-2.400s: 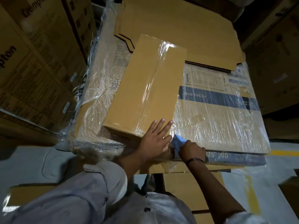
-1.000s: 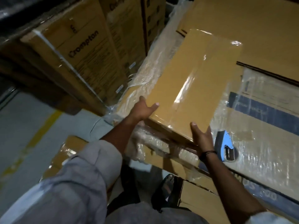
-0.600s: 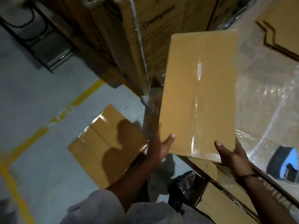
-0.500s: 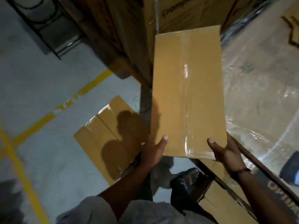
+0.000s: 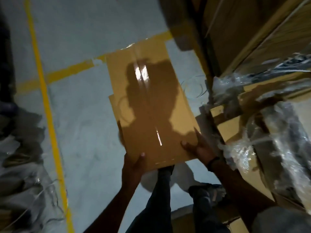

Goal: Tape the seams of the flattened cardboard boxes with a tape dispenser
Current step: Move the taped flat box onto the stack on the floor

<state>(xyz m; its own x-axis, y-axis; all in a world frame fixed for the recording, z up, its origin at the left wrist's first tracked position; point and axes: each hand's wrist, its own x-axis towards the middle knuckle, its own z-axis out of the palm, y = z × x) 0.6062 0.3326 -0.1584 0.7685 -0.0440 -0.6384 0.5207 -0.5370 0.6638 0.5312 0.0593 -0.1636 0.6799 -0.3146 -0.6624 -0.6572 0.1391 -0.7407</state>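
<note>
Off the wrapped stack [image 5: 269,132] now, the taped box [image 5: 151,115] hangs over the floor pile [image 5: 113,105], left hand [image 5: 134,165] and right hand [image 5: 200,148] fingers gripping its near corners; seam looks done.

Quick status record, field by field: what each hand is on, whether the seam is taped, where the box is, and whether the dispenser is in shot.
left hand: grips near edge of flattened box, thumb on top
right hand: grips near right corner, thumb on top
seam: glossy tape strip along the middle
box position: over grey floor, above second cardboard sheet peeking out at left; contact cannot be told
tape dispenser: not in view
right side: film-wrapped stack
</note>
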